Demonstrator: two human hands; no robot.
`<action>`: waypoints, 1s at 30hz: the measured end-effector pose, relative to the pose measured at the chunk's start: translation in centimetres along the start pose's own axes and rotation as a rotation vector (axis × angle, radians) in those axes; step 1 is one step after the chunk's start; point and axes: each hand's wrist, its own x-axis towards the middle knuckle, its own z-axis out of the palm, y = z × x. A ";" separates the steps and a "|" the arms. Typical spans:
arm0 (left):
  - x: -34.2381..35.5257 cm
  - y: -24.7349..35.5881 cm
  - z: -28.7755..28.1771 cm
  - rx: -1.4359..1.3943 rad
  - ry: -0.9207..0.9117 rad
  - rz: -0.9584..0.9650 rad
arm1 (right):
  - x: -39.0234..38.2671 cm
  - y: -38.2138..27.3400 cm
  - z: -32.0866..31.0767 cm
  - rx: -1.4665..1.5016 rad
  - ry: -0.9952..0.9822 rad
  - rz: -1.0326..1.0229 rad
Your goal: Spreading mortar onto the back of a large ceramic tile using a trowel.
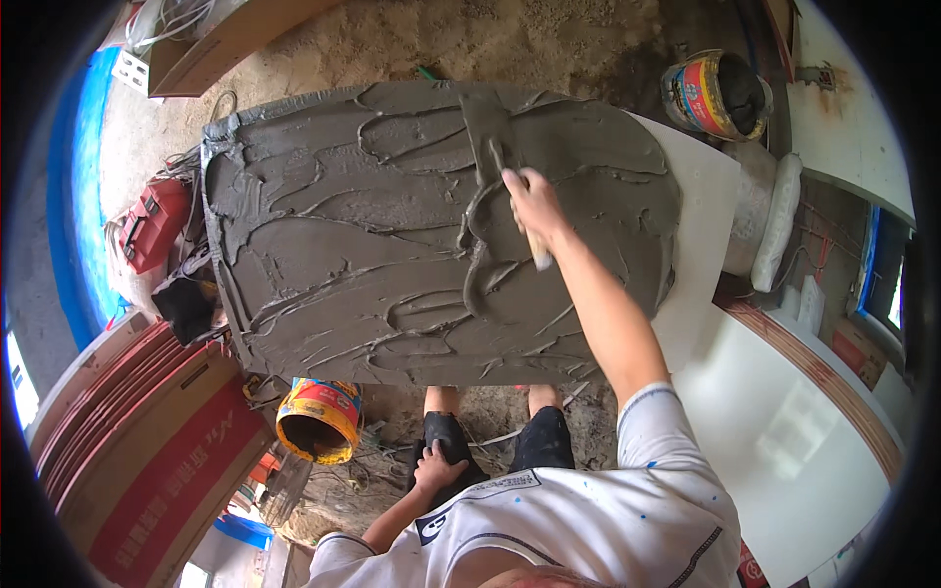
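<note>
A large white tile point(708, 211) is laid flat across the middle of the frame, and nearly all of its upper face is covered with wet grey mortar point(392, 245) marked by curved ridges. Only a bare white strip is left at the right centre of the frame. The right hand point(532, 204) is seen just right of centre, its fingers closed around the pale wooden handle of a trowel point(487, 137), whose mortar-coated blade is pressed flat into the grey layer toward the upper centre. The left hand point(437, 468) is rested at the lower centre on the dark shorts over the knee, fingers spread loosely and nothing held.

The step in hand is judged to be the spreading of the mortar, well advanced. For the next stroke, the blade is likely to need drawing toward the uncovered right edge, with the thick ridges levelled to an even coat.

An orange and yellow bucket point(319, 419) is seen at lower left, a second bucket point(716, 95) at upper right, and a red tool case point(154, 222) at the left.
</note>
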 end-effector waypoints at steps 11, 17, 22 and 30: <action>5.0 13.1 6.0 0.051 -0.055 -0.297 | 17.3 10.8 -34.2 -0.077 0.370 0.179; 5.0 21.5 9.6 0.015 0.051 -0.400 | 18.4 17.0 -52.4 -0.135 0.434 0.155; 4.9 23.5 11.1 0.229 0.223 -0.506 | 4.8 16.8 -49.5 -0.051 0.115 0.161; 2.8 15.0 5.0 -0.170 0.247 -0.325 | -5.7 16.8 -28.4 0.317 0.072 0.238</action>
